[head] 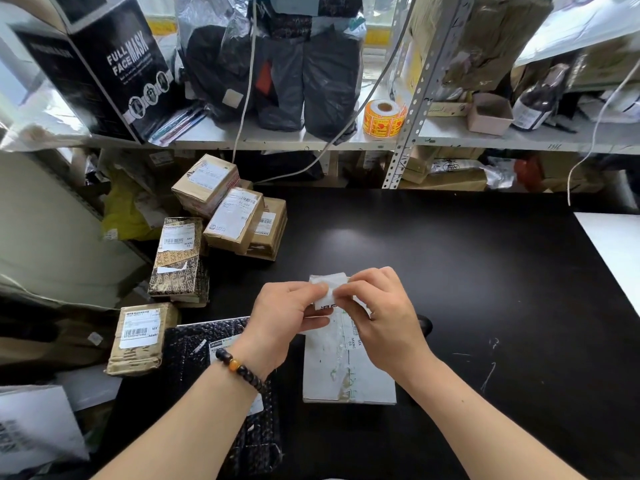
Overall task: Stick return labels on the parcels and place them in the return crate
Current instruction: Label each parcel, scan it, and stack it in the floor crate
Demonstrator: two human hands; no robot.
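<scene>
Pinching one label [325, 284] between left hand [284, 310] and right hand [377, 313], fingertips meeting on it, just above one white parcel [332, 368] lying flat on the table [450, 271], long axis running straight away from the body; farther left, three brown boxes [233, 216] stacked; farthest, one orange roll [382, 119] on a shelf [277, 138].

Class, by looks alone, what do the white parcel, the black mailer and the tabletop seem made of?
White parcel: probably cardboard, matt, scuffed where labels tore off. Black mailer: likely plastic bubble film, glossy and dimpled. Tabletop: smooth, black, faintly glossy with a light reflection; perhaps laminate, unsure.
</scene>
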